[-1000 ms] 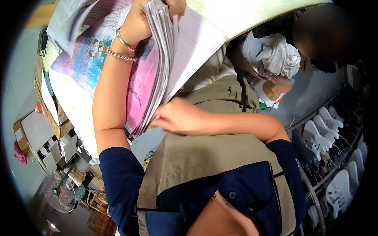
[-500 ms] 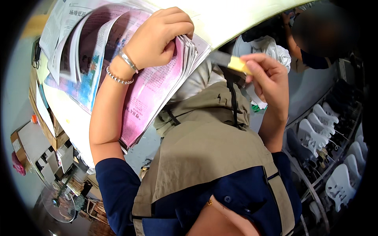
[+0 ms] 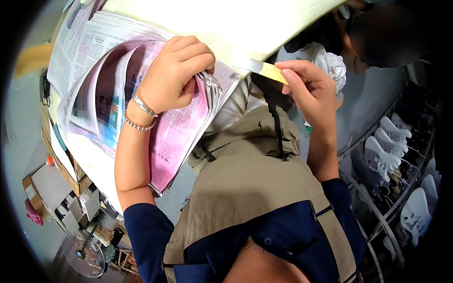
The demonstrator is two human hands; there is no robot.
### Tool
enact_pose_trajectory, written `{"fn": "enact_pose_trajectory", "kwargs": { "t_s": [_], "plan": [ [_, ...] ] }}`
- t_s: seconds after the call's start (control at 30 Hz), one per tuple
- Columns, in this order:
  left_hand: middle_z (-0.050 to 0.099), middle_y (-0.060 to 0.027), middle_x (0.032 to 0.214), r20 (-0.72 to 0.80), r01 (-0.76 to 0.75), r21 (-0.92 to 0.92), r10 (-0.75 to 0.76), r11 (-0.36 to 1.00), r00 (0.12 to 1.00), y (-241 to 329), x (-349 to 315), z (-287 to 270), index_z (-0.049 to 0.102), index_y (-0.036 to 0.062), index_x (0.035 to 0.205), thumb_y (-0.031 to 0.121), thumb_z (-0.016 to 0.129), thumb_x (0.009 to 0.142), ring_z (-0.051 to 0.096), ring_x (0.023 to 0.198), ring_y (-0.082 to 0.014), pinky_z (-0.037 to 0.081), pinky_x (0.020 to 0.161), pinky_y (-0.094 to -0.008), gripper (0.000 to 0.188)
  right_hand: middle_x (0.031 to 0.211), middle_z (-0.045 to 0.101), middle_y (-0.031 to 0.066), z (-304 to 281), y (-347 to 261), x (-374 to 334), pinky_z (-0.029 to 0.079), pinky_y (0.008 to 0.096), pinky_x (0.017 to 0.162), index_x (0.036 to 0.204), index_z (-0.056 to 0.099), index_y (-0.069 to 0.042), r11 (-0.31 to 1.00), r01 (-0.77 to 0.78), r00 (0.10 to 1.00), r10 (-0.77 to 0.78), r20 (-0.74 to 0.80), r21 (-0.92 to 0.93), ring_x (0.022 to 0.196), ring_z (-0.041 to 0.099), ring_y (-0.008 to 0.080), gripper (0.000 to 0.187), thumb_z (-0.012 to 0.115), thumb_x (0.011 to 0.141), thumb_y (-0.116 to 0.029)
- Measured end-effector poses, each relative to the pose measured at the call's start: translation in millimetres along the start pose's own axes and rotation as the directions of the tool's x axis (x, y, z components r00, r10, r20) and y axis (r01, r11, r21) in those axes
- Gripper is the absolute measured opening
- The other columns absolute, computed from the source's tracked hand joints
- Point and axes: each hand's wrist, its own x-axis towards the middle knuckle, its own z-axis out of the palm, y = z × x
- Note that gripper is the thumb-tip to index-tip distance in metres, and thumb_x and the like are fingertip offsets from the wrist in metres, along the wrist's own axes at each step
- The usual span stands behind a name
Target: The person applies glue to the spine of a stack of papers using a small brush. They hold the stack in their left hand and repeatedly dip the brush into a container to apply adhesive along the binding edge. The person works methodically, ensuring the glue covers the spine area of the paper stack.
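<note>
Since a second ago, right hand (image 3: pixel 311 89) has come from the lower edge of the papers (image 3: pixel 172 146) to just right of their upper right corner; the papers, then raised steeply on edge, now lie flatter. Left hand (image 3: pixel 177 70) is on top of the papers near that same corner, fingers curled tight over the edge of the layered sheets. Left wrist wears a bangle (image 3: pixel 144 104) and a beaded bracelet (image 3: pixel 139 123). Right fingers pinch a tool (image 3: pixel 272 74), yellow at the grip, greyish toward the tip, thumb against forefinger. Tip points back at the papers; glare there, cannot tell whether it touches them. Papers rest on the pale tabletop (image 3: pixel 212 23), pink sheet uppermost, others bowed up in loops to its left. Apron (image 3: pixel 245 188) lies below and right of the papers. Right of them, past the tool: a crumpled white bundle (image 3: pixel 330 59), then a co-worker's arm (image 3: pixel 347 40). Far right of the papers, a rack (image 3: pixel 370 203) with white shaped pieces (image 3: pixel 377 155). Below left of the papers, a fan (image 3: pixel 82 257).
</note>
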Motion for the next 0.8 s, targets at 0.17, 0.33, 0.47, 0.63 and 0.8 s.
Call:
{"fn": "enact_pose_trajectory", "kwargs": {
  "t_s": [0.17,0.33,0.47,0.63,0.8],
  "plan": [
    [0.055,-0.0063,0.082,0.045,0.027,0.014,-0.028,1.0,0.999,1,2,-2,0.056,0.0056,0.082,-0.009,0.051,0.051,0.052,0.085,-0.0298,0.042,0.079,-0.0379,0.035,0.07,0.062,-0.0008,2,2,0,0.036,0.0179,0.051,0.1,0.07,-0.003,0.993,0.043,0.999,-0.041,0.017,-0.108,0.062,0.055,0.0026,0.013,0.062,0.091,-0.006],
    [0.056,-0.0062,0.084,0.042,0.031,0.033,-0.033,0.999,0.999,4,3,-2,0.056,0.0057,0.083,-0.008,0.052,0.052,0.052,0.085,-0.0296,0.042,0.08,-0.0378,0.034,0.069,0.061,-0.0004,1,8,2,0.036,0.0188,0.051,0.099,0.07,-0.003,0.993,0.05,0.999,-0.051,-0.004,-0.108,0.062,0.055,0.0029,0.013,0.061,0.091,-0.006],
    [0.055,-0.0063,0.086,0.071,0.03,0.088,-0.036,0.996,0.997,5,3,-2,0.057,0.006,0.084,-0.008,0.053,0.053,0.052,0.085,-0.0296,0.042,0.081,-0.0377,0.034,0.07,0.062,0.0004,0,10,2,0.037,0.0191,0.052,0.099,0.07,-0.003,0.993,0.039,0.999,-0.038,0.013,-0.113,0.062,0.056,0.0038,0.013,0.061,0.091,-0.006],
    [0.054,-0.0058,0.085,0.089,0.016,0.142,-0.029,0.99,0.996,8,6,-7,0.056,0.0066,0.084,-0.008,0.054,0.053,0.053,0.082,-0.0291,0.042,0.081,-0.0375,0.034,0.072,0.064,0.0016,1,10,0,0.042,0.0199,0.054,0.099,0.07,-0.003,0.995,0.048,0.998,-0.044,0.043,-0.091,0.061,0.057,0.0059,0.013,0.061,0.091,-0.008],
    [0.055,-0.0103,0.085,0.031,0.061,0.187,-0.068,0.98,0.997,21,5,-13,0.054,0.003,0.078,-0.007,0.049,0.046,0.054,0.083,-0.0317,0.044,0.079,-0.0373,0.034,0.075,0.065,0.0027,2,8,-1,0.045,0.021,0.056,0.1,0.07,-0.003,0.992,0.055,0.996,-0.046,0.076,-0.111,0.062,0.059,0.0071,0.014,0.06,0.091,-0.008]
  ]
}}
